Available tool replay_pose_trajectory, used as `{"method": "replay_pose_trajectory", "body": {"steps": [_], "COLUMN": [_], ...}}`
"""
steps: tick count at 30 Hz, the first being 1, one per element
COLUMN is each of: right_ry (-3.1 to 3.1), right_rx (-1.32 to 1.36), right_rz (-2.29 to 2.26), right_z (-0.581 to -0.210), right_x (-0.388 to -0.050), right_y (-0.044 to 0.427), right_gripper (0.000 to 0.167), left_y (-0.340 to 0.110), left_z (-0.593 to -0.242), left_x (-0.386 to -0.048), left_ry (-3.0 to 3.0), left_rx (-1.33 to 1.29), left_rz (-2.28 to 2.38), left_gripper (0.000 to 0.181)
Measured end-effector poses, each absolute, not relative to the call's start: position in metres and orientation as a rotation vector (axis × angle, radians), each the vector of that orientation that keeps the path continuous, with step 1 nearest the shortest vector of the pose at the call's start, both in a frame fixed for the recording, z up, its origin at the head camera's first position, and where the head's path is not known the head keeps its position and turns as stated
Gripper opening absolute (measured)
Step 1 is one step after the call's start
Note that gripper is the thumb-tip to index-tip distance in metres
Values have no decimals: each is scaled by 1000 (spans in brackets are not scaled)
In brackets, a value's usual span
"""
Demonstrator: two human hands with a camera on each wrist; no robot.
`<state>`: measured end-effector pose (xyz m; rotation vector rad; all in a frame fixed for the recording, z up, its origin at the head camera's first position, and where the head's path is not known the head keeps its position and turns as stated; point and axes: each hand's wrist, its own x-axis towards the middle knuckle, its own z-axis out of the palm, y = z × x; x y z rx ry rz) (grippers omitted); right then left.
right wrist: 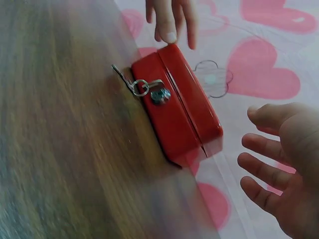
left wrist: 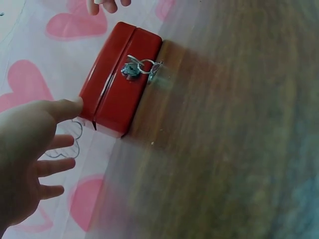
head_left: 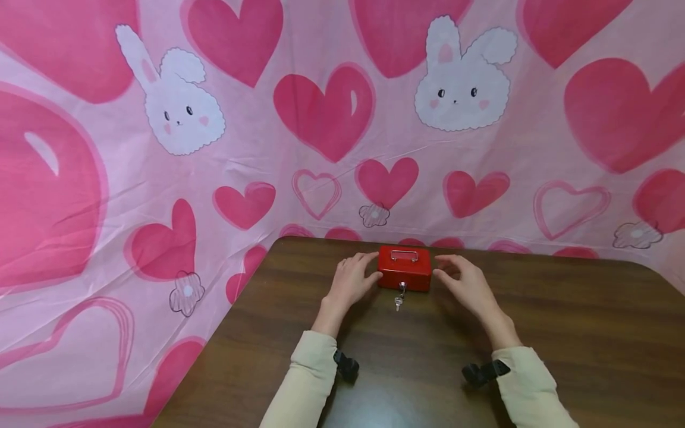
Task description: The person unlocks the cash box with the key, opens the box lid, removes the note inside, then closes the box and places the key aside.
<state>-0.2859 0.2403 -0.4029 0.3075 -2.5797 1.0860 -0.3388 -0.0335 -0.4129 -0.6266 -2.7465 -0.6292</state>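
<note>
Red metal cash box [head_left: 404, 270] sits right of the frame's centre in the head view, on the dark wood-grain bench [head_left: 407, 362]. Lid [right wrist: 190, 94] down; opening not yet done. Silver ring of keys [head_left: 398, 304] hangs at the front lock [right wrist: 160, 96], one key apparently inserted. Hands apart, flanking it: left hand [head_left: 351, 278] touches its side with the thumb, fingers extended; right hand [head_left: 468, 285] stands clear, fingers loose, holding nothing.
</note>
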Motion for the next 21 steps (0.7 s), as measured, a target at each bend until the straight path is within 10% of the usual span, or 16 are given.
{"method": "replay_pose_trajectory", "body": {"steps": [21], "right_ry": [-2566], "right_rx": [356], "right_rz": [1089], "right_z": [-408], "right_x": [-288], "right_y": [212], "right_gripper": [28], "left_y": [-25], "left_z": [-416], "left_x": [-339], "left_ry": [-2736], "left_rx": [-625], "left_rz": [-550], "left_gripper": [47]}}
